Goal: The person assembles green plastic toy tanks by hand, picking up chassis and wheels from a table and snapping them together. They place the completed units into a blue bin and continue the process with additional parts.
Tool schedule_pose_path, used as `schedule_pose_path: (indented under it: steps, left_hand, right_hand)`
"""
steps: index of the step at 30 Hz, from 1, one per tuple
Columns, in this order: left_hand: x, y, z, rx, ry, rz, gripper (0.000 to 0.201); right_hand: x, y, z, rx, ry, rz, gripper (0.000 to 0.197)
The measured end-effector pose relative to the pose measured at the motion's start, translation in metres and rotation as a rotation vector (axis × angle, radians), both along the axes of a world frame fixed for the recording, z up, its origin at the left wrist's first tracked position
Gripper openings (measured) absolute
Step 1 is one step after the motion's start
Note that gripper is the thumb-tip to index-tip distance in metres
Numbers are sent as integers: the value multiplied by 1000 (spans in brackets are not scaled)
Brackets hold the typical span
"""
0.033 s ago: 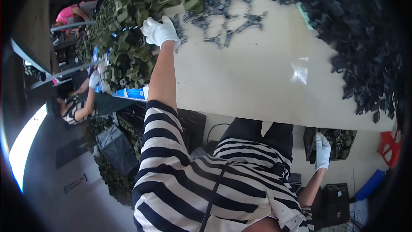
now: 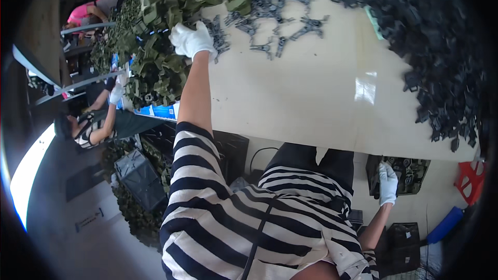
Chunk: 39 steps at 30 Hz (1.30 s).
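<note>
My left hand [image 2: 193, 41], in a white glove, reaches over the table to the edge of a heap of olive-green plastic parts [image 2: 161, 67]. Its thumb stands apart from the fingers, and I see nothing held in it. Grey branching plastic frames [image 2: 272, 8] lie just right of that hand. Below the table's front edge, my right hand [image 2: 388, 184], also white-gloved, is at a dark bin [image 2: 415, 193] with dark parts inside. Its fingers are drawn together; whatever they may hold is hidden.
Black plastic parts [image 2: 441, 67] form a big heap on the right of the table [image 2: 301, 98]. A red stool [image 2: 469, 181] and a blue object [image 2: 446, 224] are at the lower right. On the left another person [image 2: 96, 127] works beside the green parts, near a grey crate [image 2: 137, 176].
The view has shifted slightly, so the table parts appear a little lower and further right. Both my hands stay at nearly the same places.
</note>
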<state>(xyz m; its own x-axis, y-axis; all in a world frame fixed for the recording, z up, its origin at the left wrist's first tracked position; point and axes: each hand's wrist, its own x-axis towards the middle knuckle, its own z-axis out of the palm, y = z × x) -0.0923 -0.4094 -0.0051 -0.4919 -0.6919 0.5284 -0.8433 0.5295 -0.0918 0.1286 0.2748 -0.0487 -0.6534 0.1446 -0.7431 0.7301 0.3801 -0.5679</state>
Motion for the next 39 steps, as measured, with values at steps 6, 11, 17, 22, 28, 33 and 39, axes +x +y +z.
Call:
schedule_pose_path:
  steps: [6,11,17,22,28,33,39]
  left_hand:
    - [24,-74,20,580,-168,79,89]
    - [16,-73,-8,647,-36,5,71]
    - [86,-74,41,337,145,-474,50]
    - [169,-83,77,-25,217,-245,54]
    - [312,-162,29,368,424,266,83]
    - [317,-155,-1,1019,897,26,93]
    - [252,-82,11,12,490,-47,47]
  right_hand:
    - [-38,-97,39,235,-5,434,36]
    - [-68,-157,67,309,147,734,31]
    - [-142,-382,53,75,1060,1187,30]
    - [-194,-590,-13,-136,1498,1423,37]
    - [-290,-613,-44,178,1589,1490,37]
    - [-365,-571,-22,436,1481,1508,33]
    - [-324,-523,37,472,1198,1344,33]
